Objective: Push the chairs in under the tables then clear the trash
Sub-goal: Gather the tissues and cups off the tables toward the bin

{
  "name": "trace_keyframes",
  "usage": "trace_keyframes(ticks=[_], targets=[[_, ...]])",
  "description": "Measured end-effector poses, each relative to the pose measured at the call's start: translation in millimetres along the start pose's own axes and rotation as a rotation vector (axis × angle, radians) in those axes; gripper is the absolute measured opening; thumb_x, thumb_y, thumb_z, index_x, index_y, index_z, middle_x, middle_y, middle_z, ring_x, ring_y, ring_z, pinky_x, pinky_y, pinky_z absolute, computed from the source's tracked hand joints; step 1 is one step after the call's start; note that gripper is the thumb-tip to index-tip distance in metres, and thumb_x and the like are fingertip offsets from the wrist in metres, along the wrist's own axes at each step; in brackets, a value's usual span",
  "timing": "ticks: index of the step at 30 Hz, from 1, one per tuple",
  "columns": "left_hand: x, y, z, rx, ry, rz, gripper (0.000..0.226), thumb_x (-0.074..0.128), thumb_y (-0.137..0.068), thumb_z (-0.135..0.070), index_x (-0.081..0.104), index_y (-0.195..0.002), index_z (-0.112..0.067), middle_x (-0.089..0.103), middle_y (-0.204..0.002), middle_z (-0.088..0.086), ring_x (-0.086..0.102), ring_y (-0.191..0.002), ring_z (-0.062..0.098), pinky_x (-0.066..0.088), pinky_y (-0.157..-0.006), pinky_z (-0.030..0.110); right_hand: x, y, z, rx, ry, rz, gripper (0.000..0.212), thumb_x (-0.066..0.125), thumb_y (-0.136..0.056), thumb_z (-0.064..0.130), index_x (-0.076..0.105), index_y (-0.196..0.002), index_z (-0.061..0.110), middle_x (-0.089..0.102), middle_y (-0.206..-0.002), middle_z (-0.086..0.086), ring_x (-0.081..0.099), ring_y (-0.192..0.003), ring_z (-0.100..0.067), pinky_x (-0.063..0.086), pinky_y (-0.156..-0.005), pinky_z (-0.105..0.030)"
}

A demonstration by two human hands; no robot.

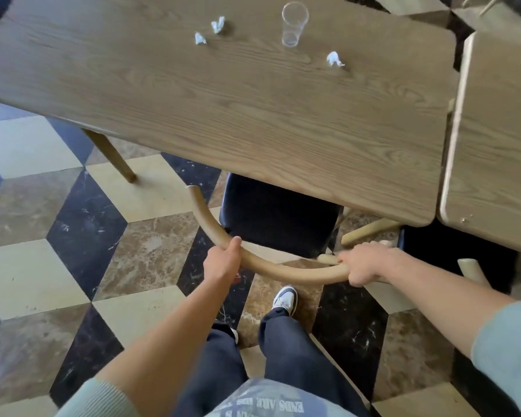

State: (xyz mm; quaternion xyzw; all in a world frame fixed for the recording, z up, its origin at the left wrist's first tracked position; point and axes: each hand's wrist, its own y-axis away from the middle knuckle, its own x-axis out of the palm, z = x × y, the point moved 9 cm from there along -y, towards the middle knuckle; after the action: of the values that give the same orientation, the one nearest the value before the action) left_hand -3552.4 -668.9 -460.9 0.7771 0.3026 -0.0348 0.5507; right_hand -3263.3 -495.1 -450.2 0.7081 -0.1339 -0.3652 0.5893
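Both hands grip the curved wooden back rail point(283, 273) of a chair. The left hand point(221, 263) is wrapped around the left part of the rail, thumb on top. The right hand point(366, 263) is closed around the right part of the rail, fingers curled over it.

The chair's dark padded seat point(278, 215) sits partly under the near edge of the table point(253, 121); the rear part of the seat and the whole back rail remain outside the edge. The left end of the rail rises free just beside the seat's left corner.

On the table top, toward its far side, stands an upright clear plastic cup point(294, 24). Three crumpled white paper scraps lie near it: one point(218, 25) to the left of the cup, one point(199, 39) just beside that and nearer, and one point(334, 59) to the right of the cup and nearer.

A second table point(494, 145) stands just beside the first on the right, with a narrow gap between them. Another dark chair point(451, 254) is partly visible under its near edge.

The floor point(57, 236) is tiled in a cube pattern of cream, brown and black. One shoe point(285, 299) stands on it behind the chair.
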Motion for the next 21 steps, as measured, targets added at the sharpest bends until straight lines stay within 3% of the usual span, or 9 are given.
trace_keyframes(ticks=[2,4,6,9,14,18,21], targets=[[-17.9,0.0,0.5,-0.001,-0.031,0.112,0.057,0.053,-0.092,-0.064,0.069,-0.1,-0.01,0.08,-0.087,0.012,0.078,-0.076,0.03,0.066,-0.073,0.049,-17.5,2.2,27.4,0.02,-0.044,-0.006,0.075,0.058,-0.078,0.03,0.04,-0.15,0.026,0.051,-0.14,-0.01,0.054,-0.124,-0.033,0.046,-0.092,-0.042],[-50.3,-3.5,1.7,-0.003,-0.01,0.179,0.057,0.052,-0.093,-0.064,0.068,-0.102,-0.01,0.08,-0.089,0.015,0.079,-0.079,0.034,0.065,-0.078,0.053,-59.9,4.0,73.9,-0.055,-0.118,-0.127,0.065,0.055,-0.086,0.024,0.042,-0.149,0.022,0.048,-0.141,-0.009,0.054,-0.125,-0.031,0.048,-0.095,-0.041],[-92.9,-10.8,-0.5,0.043,-0.013,0.212,0.053,0.054,-0.098,-0.056,0.068,-0.109,-0.005,0.079,-0.092,0.017,0.078,-0.082,0.036,0.065,-0.08,0.054,-117.6,5.8,127.0,-0.138,-0.262,-0.277,0.052,0.056,-0.09,0.02,0.052,-0.141,0.021,0.055,-0.129,-0.003,0.058,-0.118,-0.025,0.048,-0.093,-0.036],[-179.4,-21.2,1.6,0.131,0.012,0.221,0.045,0.052,-0.106,-0.044,0.066,-0.124,-0.006,0.076,-0.097,0.014,0.076,-0.085,0.033,0.065,-0.079,0.045,-204.3,14.8,227.3,-0.255,-0.334,-0.474,0.029,0.057,-0.094,0.028,0.064,-0.12,0.019,0.062,-0.105,0.003,0.061,-0.101,-0.022,0.047,-0.082,-0.035],[-347.6,-46.4,0.7,0.214,0.132,0.111,0.037,0.053,-0.107,-0.04,0.065,-0.122,-0.008,0.076,-0.099,0.016,0.077,-0.085,0.033,0.065,-0.081,0.046,-307.4,17.2,397.0,-0.393,-0.228,-0.552,0.012,0.054,-0.094,0.027,0.064,-0.1,0.022,0.067,-0.107,-0.002,0.06,-0.095,-0.022,0.052,-0.085,-0.041],[-472.0,-81.5,-4.1,0.236,0.199,-0.028,0.034,0.056,-0.105,-0.036,0.07,-0.109,-0.006,0.079,-0.08,0.011,0.076,-0.064,0.024,0.064,-0.062,0.039,-380.0,3.7,510.6,-0.495,-0.181,-0.554,0.012,0.06,-0.094,0.032,0.06,-0.082,0.033,0.066,-0.09,0.007,0.06,-0.079,-0.013,0.046,-0.065,-0.033],[-538.7,-116.7,-13.9,0.232,0.191,-0.075,0.029,0.057,-0.104,-0.033,0.071,-0.098,-0.009,0.078,-0.072,0.006,0.076,-0.064,0.023,0.066,-0.063,0.039,-428.7,-22.5,574.2,-0.518,-0.152,-0.552,0.015,0.06,-0.094,0.03,0.057,-0.079,0.031,0.066,-0.088,0.003,0.059,-0.081,-0.021,0.043,-0.066,-0.034]])
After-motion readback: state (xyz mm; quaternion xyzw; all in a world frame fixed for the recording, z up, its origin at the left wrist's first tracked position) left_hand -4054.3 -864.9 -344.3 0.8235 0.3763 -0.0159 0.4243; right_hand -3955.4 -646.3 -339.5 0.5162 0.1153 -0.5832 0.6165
